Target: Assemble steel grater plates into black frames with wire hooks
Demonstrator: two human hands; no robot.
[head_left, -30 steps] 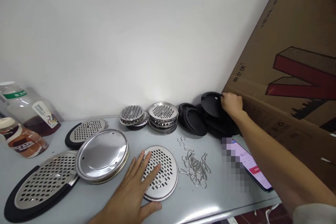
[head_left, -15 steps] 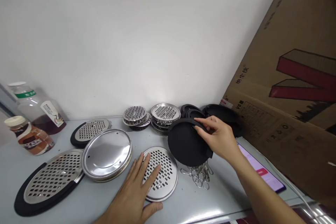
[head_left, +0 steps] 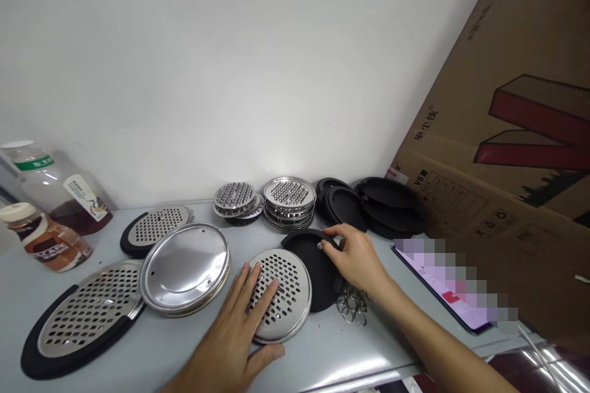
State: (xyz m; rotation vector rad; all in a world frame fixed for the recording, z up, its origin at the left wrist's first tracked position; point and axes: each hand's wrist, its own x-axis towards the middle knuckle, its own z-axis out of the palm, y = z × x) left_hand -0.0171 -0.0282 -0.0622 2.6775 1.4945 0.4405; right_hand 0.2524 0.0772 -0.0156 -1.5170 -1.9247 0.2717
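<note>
My left hand rests with spread fingers on the left part of a round metal grater disc lying on the table. My right hand pinches the upper right rim of a round black plastic lid. The lid sits low and tilted, partly hidden behind the grater disc. A small pile of metal rings with clips lies under my right wrist, its upper part covered. To the left is a stack of plain shiny metal discs.
Grater discs with black rims lie at left. Stacked small graters and larger graters stand by the wall, beside black plastic parts. Bottles stand far left. A phone and cardboard box are at right.
My right hand has brought the black lid down and slightly left, behind the grater disc. The left hand stays on the disc. The view has shifted slightly.
</note>
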